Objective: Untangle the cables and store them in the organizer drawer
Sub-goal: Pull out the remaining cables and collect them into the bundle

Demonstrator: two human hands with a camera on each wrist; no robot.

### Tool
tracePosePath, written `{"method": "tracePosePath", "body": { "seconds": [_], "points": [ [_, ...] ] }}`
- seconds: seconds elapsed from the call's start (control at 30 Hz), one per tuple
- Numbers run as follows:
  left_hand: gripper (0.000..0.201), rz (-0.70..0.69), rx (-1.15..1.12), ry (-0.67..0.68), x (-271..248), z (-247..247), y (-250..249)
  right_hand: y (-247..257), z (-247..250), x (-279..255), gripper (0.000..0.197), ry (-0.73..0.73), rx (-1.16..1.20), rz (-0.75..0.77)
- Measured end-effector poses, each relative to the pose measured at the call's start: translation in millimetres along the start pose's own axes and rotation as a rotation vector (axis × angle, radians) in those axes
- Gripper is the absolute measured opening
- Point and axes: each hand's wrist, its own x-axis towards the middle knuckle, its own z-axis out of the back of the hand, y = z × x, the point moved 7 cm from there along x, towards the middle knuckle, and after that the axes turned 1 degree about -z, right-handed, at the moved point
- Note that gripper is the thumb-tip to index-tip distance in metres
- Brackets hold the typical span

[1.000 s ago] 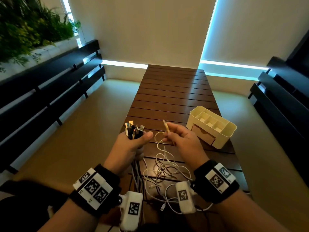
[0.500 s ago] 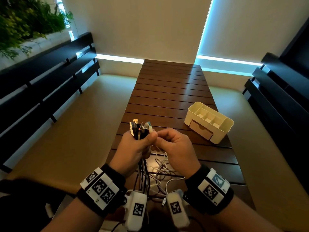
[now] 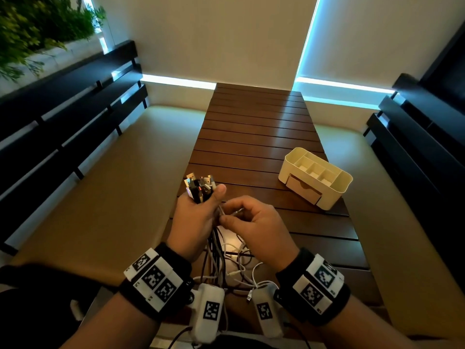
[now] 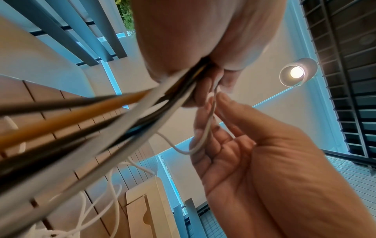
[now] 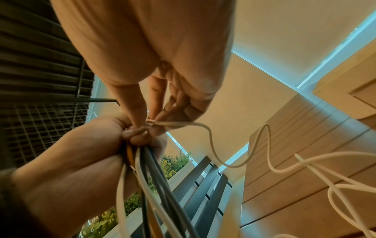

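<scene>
Only the head view shows the organizer (image 3: 315,178) beyond both hands.

The left hand (image 3: 195,215) is raised in a fist, thumb up along its inner side, gripping a bundle of cables (image 3: 200,188). The right hand (image 3: 254,230) sits just beside it, touching, fingers curled, thumb and forefinger pinching a thin white cable (image 5: 183,124). Both wrists wear banded markers.
</scene>
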Motion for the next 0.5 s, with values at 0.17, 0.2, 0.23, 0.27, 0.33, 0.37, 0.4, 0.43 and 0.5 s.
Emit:
{"method": "tracePosePath", "body": {
  "seconds": [0.17,0.2,0.23,0.27,0.33,0.37,0.4,0.43,0.5],
  "points": [
    [0.041,-0.002,0.11,-0.079,-3,3,1,5,1,-2,0.003,-0.022,-0.166,0.074],
    [0.042,0.003,0.109,-0.08,-3,2,2,5,0,-2,0.004,-0.017,-0.174,0.081],
    [0.043,0.013,0.094,-0.08,-3,0,3,5,-1,-2,0.005,-0.007,-0.181,0.087],
    [0.043,0.032,0.063,-0.081,-3,-1,5,5,-2,-3,0.006,0.004,-0.189,0.094],
    [0.04,0.088,-0.039,-0.074,-4,-2,10,3,-2,-4,0.007,0.01,-0.202,0.11],
    [0.036,0.102,-0.09,-0.06,-5,-3,9,1,-2,-4,0.009,0.008,-0.208,0.114],
    [0.032,0.103,-0.127,-0.056,-6,-2,7,-2,-1,-4,0.011,0.01,-0.216,0.114],
    [0.03,0.101,-0.153,-0.069,-6,0,4,-7,-1,-4,0.015,0.017,-0.224,0.108],
    [0.025,0.096,-0.191,-0.117,-4,7,-2,-19,-1,-5,0.026,0.04,-0.223,0.068]
  ]
}}
